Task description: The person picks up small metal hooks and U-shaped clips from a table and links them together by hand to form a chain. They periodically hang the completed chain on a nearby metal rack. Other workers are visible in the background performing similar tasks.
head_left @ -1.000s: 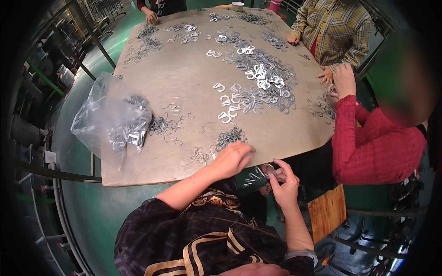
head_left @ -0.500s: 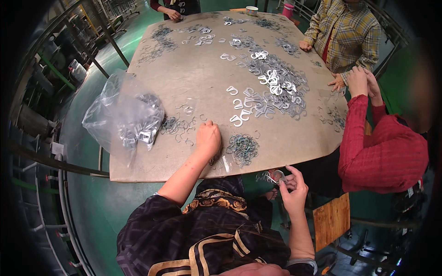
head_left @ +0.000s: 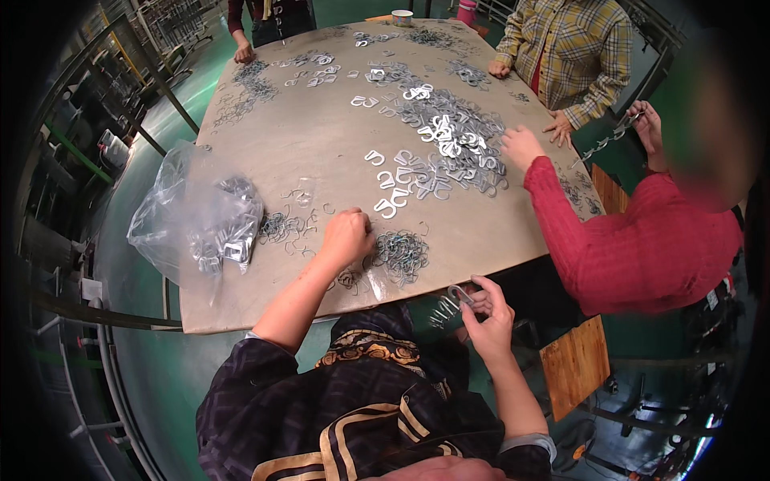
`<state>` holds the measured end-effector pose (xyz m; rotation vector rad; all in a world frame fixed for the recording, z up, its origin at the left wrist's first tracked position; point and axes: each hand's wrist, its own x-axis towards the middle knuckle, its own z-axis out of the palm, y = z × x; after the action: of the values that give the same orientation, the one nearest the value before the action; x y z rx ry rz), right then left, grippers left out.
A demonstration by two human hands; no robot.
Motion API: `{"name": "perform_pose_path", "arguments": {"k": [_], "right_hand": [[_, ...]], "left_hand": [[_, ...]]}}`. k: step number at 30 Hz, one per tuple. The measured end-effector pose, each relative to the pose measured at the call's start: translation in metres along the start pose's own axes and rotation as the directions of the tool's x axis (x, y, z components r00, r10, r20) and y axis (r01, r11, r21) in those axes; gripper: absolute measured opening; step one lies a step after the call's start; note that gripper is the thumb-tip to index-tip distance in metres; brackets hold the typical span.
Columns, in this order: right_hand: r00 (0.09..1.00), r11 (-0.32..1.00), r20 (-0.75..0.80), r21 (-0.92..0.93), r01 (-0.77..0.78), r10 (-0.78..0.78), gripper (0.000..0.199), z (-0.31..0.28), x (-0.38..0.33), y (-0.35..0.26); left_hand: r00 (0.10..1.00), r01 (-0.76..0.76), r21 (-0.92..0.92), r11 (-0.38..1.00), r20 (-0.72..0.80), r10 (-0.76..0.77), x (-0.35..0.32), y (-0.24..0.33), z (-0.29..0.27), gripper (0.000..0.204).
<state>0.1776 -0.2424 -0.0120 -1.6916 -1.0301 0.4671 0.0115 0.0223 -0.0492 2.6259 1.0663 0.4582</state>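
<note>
My left hand [head_left: 347,236] is closed just above the table, beside a small pile of thin wire hooks [head_left: 401,256]. Whatever its fingertips hold is hidden. Below the table's near edge, my right hand [head_left: 489,322] pinches a silver metal hook [head_left: 460,294] between thumb and fingers. A bunch of thin wire pieces [head_left: 443,313] hangs beside that hook; how they are joined is too small to tell. More loose wire hooks [head_left: 282,228] lie left of my left hand.
A large heap of flat silver hooks [head_left: 449,140] spreads over the table [head_left: 297,160]. At left, a clear plastic bag [head_left: 164,204] holds metal parts. A co-worker in red [head_left: 634,248] sits at right; one in plaid [head_left: 561,56] stands beyond. Another person's hand [head_left: 244,53] is at the far left.
The view has shifted. My left hand has come nearer the wire pile; my right hand has turned, showing its hook more plainly. The co-worker in red has stretched an arm to the heap.
</note>
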Motion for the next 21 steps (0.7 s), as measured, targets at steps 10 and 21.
{"name": "perform_pose_path", "arguments": {"k": [10,21], "right_hand": [[1.0,1.0,0.014,-0.017,0.016,-0.016,0.047,0.006,-0.001,-0.016],[0.998,0.999,-0.065,-0.035,0.011,-0.013,0.048,0.007,-0.009,-0.016]], "left_hand": [[0.947,-0.091,-0.973,0.213,-0.018,0.321,-0.064,0.119,0.006,0.012],[0.952,-0.286,-0.842,0.457,-0.195,0.237,-0.073,0.136,0.015,0.01]]}}
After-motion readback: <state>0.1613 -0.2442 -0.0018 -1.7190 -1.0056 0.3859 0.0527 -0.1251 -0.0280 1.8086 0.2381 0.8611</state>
